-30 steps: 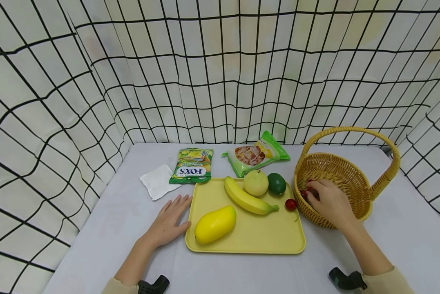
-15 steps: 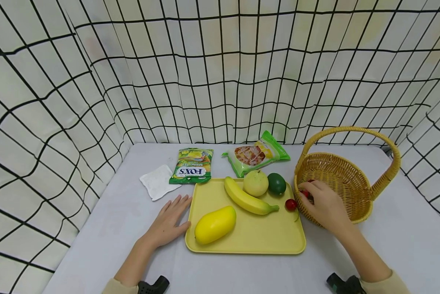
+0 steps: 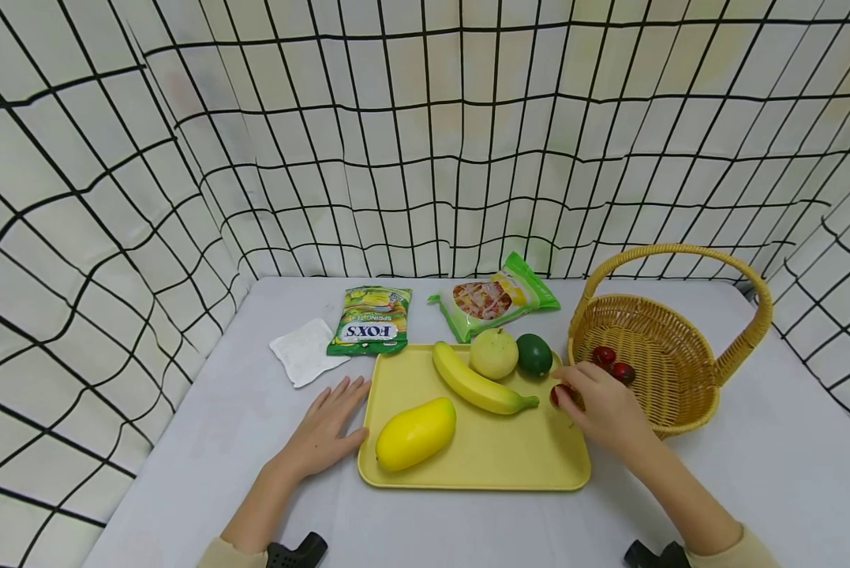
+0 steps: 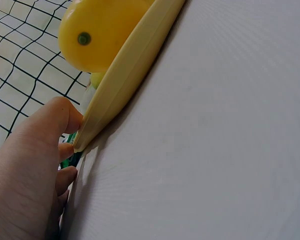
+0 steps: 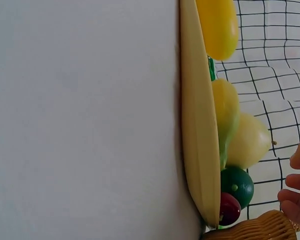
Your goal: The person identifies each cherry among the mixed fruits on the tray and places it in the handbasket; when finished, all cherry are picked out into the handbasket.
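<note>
My left hand [image 3: 332, 426] lies flat with spread fingers on the table, thumb against the left rim of the yellow tray [image 3: 503, 461]; in the left wrist view, its fingertips meet the tray edge. My right hand [image 3: 602, 406] hovers over the tray's right end and the basket's near-left rim. Its bent fingers and thumb overlap a red cherry [image 3: 556, 395]; I cannot tell whether it grips one. In the right wrist view, a cherry [image 5: 230, 209] sits apart from the hand. Two more cherries [image 3: 612, 364] are visible inside the wicker basket [image 3: 669, 331].
On the tray lie a yellow mango [image 3: 416, 434], a banana [image 3: 477, 385], a pale green round fruit [image 3: 494, 353] and a dark green fruit [image 3: 534, 355]. Behind stand a Fox's candy bag [image 3: 371, 319], a green snack bag [image 3: 492, 301] and a white square pad [image 3: 307, 351]. Black netting [image 3: 425, 158] encloses the table.
My right hand has come out of the basket and moved left over the tray's right edge, uncovering cherries in the basket. The left hand has stayed in place.
</note>
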Available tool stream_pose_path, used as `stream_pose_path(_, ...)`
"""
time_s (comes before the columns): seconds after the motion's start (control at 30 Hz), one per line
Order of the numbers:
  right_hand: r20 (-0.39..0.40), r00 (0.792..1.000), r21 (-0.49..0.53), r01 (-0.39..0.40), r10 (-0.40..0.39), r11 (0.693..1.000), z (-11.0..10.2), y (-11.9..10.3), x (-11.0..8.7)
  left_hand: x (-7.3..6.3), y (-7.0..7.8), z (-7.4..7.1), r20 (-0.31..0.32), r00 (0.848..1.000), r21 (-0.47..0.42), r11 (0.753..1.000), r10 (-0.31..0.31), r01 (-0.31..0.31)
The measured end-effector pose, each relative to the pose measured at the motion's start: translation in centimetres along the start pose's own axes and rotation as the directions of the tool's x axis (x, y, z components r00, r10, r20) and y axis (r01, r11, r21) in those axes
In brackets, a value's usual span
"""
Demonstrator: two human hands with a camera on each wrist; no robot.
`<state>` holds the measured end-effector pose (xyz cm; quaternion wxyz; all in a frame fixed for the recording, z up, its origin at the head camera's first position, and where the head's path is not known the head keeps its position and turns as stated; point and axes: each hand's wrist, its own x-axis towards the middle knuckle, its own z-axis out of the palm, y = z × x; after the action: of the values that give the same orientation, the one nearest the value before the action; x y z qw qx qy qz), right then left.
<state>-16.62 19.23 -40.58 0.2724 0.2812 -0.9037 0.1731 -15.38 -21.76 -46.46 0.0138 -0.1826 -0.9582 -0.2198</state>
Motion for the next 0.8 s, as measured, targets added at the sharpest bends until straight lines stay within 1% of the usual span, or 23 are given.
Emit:
stream_pose_path(0.13,0.01,1.0,0.024,0.024,-0.025,0.999,0.4,-0.4,-0.2,0.0,0.0,0.0,-0.007,1.0,0.0,1.0,0.004,-0.004)
stream_pose_path(0.33,0.073,0.996,0.059,0.052,-0.056,0.997,1.0,-0.6,-0.4,0.0,0.0,0.0,-0.002,1.0,-0.003,1.0,0.002,-0.002)
stream_pose_path(0.47,0.073,0.99,0.063,0.115,-0.12,0.991,1.5,-0.4,-0.7,0.0,0.0,0.1,0.003,1.0,-0.001,1.0,-0.001,0.001)
stream_pose_path(0.57,0.076,0.98,0.069,0.178,-0.183,0.982,2.1,-0.3,-1.0,0.1,0.0,0.1,0.002,1.0,-0.004,1.0,-0.002,0.002)
stream_pose_path(0.67,0.095,0.97,0.069,0.216,-0.222,0.974,2.6,-0.2,-1.3,0.1,0.0,0.1,0.001,1.0,-0.003,1.0,-0.001,0.001)
stream_pose_path(0.8,0.119,0.968,0.066,0.212,-0.219,0.975,3.1,-0.3,-1.6,0.1,0.0,0.1,-0.001,1.0,-0.002,1.0,0.0,0.0)
